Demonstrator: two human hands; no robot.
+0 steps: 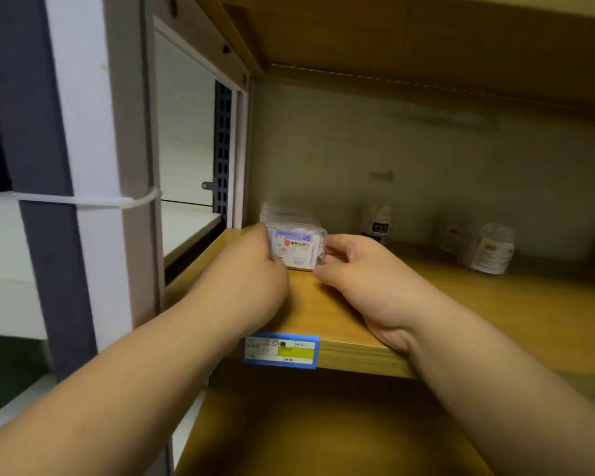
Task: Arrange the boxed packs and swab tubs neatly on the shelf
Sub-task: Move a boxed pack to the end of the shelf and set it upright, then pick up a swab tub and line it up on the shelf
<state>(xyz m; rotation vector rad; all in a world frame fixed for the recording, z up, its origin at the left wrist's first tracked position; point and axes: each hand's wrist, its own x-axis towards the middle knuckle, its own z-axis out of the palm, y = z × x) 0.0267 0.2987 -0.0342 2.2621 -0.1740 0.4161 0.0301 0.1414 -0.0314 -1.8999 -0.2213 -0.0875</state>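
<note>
Both hands reach into the far-left corner of the shelf (pixel 461 304). The left hand (pixel 251 269) has its fingers curled round the left end of a clear pack (pixel 298 247); the right hand (pixel 354 269) pinches the pack's right end between thumb and fingertips, its wrist resting on the shelf's front edge. Both grip the same pack, one at each end.

The pack sits on the board just ahead of the knuckles, its long axis running left to right, roughly parallel to the front edge. Its printed label faces the camera upside down. A second pack (pixel 282 213) stands right behind it, close to the back wall; whether the two touch is hard to tell. The side panel lies just to the left of the left hand.

The next move probably turns on this: the pack is held evenly from both ends, so either hand is equally near, and it can be slid straight back or leftward to square it with the one behind.

Further right, well apart from the hands, a small bottle (pixel 377 223) stands near the wall, and beyond it lie blurred tubs (pixel 492 250). A blue-and-yellow tag (pixel 282 350) hangs on the shelf's front edge between the forearms.
</note>
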